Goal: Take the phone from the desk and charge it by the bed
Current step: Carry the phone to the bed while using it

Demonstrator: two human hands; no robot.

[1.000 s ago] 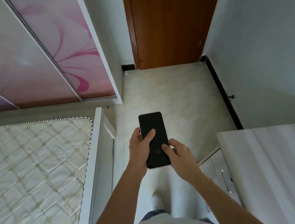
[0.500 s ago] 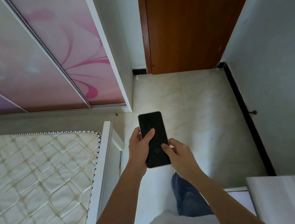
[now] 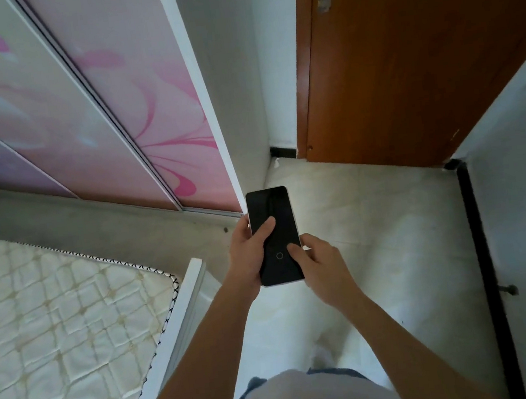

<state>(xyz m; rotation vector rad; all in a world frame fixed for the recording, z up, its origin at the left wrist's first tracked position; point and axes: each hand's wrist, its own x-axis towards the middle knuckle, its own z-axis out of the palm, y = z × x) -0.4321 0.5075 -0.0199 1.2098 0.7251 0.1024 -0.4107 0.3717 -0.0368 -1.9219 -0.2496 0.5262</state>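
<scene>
Bed [image 3: 55, 324], bare quilted mattress, lower left; phone [image 3: 274, 236], dark screen up, carried over floor beside bed's corner; left hand [image 3: 250, 250] wrapped round its edge, thumb on glass; right hand [image 3: 318, 267] steadying the lower right edge, thumb on the screen; advice: keep both grips firm while walking to the charger, none visible.

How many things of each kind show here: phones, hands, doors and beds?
Phones: 1, the black rectangular glass-fronted phone.
Hands: 2, the left hand and right hand, both holding it.
Doors: 1, the brown wooden door.
Beds: 1, the white-framed bed with a cream quilted mattress.
Total: 5.
</scene>
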